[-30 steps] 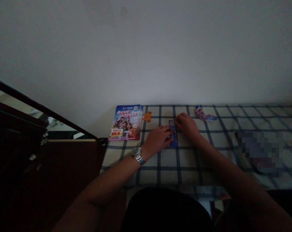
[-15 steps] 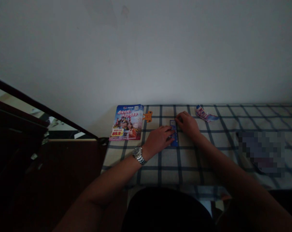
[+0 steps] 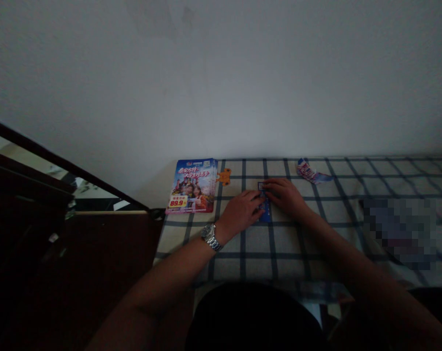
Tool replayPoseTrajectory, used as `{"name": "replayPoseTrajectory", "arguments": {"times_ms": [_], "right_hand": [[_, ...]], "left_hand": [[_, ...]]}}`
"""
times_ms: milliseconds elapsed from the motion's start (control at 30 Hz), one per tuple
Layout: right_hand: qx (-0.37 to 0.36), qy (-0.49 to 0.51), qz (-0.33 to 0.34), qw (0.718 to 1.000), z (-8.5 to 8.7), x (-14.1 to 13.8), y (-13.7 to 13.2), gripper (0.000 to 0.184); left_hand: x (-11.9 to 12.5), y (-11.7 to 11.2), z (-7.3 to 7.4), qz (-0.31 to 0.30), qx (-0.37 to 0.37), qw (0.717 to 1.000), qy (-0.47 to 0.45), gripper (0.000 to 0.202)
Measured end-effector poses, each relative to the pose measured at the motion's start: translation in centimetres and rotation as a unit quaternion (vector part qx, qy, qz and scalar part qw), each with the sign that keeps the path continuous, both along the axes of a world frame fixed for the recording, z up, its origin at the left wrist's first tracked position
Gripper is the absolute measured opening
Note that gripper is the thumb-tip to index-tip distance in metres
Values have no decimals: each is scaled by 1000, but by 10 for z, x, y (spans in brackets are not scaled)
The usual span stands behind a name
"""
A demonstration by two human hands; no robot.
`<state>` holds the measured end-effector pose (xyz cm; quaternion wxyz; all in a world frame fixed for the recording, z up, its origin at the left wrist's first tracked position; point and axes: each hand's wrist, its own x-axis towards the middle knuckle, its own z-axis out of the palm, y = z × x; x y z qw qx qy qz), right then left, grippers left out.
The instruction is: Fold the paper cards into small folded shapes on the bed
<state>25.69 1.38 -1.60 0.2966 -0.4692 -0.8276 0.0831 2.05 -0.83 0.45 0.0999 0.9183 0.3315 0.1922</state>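
A narrow folded blue flyer lies flat on the checked cloth between my two hands. Spread fingers of my left hand rest on its left side and middle, covering much of it. My left wrist wears a metal-band watch. From the right, my right hand lies with outstretched fingers across the flyer's upper part, touching it and hiding most of its printed code. To the left is a stack of blue and pink flyers, with an orange bear-shaped piece beside it.
A crumpled printed paper lies near the wall at the right. Farther right, a blurred-out dark object rests on the checked tablecloth. A dark rail slants down at the left, by the table's end.
My right hand has moved from the flyer's upper right edge leftward onto its top, its fingers stretching out over the paper. My left hand stays in place on the flyer.
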Motion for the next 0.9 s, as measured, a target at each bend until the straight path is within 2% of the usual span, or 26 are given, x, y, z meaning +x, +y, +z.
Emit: {"name": "replayPoseTrajectory", "arguments": {"times_ms": [300, 500, 667, 900], "right_hand": [[10, 9, -17, 1000, -5, 1, -2, 23], [16, 16, -30, 999, -7, -1, -4, 23], [20, 18, -46, 999, -7, -2, -5, 23], [23, 22, -45, 998, -8, -2, -5, 17]], "left_hand": [[-3, 4, -4, 1, 3, 1000, -15, 37], [-5, 5, 1, 8, 11, 1000, -15, 29], [-6, 5, 5, 54, 13, 998, -20, 30], [-8, 8, 0, 94, 21, 995, -16, 38]]}}
